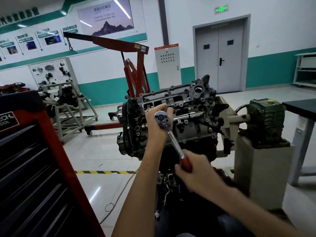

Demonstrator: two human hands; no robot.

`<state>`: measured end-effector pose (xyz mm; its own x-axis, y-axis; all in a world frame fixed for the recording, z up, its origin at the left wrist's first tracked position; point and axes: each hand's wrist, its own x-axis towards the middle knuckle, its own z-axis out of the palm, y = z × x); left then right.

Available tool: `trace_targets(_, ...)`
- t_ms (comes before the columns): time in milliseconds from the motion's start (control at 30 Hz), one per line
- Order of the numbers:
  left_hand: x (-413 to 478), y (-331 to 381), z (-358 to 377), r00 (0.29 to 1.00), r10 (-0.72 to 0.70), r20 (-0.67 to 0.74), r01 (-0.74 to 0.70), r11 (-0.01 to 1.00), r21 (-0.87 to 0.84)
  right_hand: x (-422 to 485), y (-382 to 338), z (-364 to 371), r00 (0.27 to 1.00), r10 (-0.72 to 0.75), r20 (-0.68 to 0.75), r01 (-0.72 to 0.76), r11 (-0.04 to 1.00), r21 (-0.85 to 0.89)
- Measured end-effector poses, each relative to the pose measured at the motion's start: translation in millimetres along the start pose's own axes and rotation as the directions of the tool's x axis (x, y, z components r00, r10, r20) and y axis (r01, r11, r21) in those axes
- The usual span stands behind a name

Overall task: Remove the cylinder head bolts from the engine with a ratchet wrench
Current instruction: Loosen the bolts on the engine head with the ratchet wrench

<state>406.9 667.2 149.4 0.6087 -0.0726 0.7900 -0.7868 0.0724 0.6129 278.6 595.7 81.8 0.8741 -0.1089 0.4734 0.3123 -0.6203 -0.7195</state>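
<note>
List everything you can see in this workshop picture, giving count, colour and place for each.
engine: one, dark grey, centre
ratchet wrench: one, chrome with red handle, against the engine
engine crane: one, red, behind the engine
tool chest: one, red and black, near left
control cabinet: one, white with orange top, back wall
double door: one, grey, back wall right
exit sign: one, green, above the door
gearbox: one, green, right of the engine
hazard tape: one strip, yellow and black, floor
left hand: one, grips the wrench head
right hand: one, grips the red handle
</note>
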Motion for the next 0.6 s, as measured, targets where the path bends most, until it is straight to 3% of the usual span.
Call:
trace_targets(67,-1.6,2.4,2.8,1.000,0.005,-0.007,-0.005,1.000,0.009,-8.1,-7.7,29.3,0.998,0.046,0.039,-0.054,0.972,0.229)
trace_targets(133,-1.4,2.4,1.0,1.000,-0.004,-0.005,0.004,1.000,0.020,-4.5,-10.4,30.3,0.994,0.070,0.083,-0.089,0.964,0.252)
trace_targets(200,-0.5,1.1,-7.3,0.998,0.007,0.056,-0.009,1.000,0.029,6.7,-6.4,1.8,0.994,0.047,0.101,-0.051,0.998,0.042)
trace_targets(300,0.8,5.4,-20.4,0.990,0.025,0.139,-0.030,0.999,0.035,34.6,-9.1,-64.6,0.964,-0.005,0.264,0.083,0.955,-0.284)
trace_targets(367,3.7,9.1,-20.6,0.983,0.028,0.183,-0.037,0.998,0.041,55.3,-18.9,-99.7,0.965,-0.079,0.250,0.207,0.816,-0.539)
trace_targets(433,6.2,10.7,-15.7,0.983,0.042,0.179,-0.055,0.996,0.066,66.5,-25.0,-115.3,0.970,-0.155,0.185,0.240,0.689,-0.683)
trace_targets(500,6.1,7.8,-10.6,0.991,0.037,0.132,-0.048,0.996,0.080,59.8,-20.6,-108.4,0.978,-0.125,0.167,0.206,0.710,-0.673)
trace_targets(600,4.0,1.7,-5.7,1.000,0.006,0.021,-0.007,0.998,0.057,27.5,-6.1,-60.8,0.995,-0.040,0.095,0.076,0.904,-0.420)
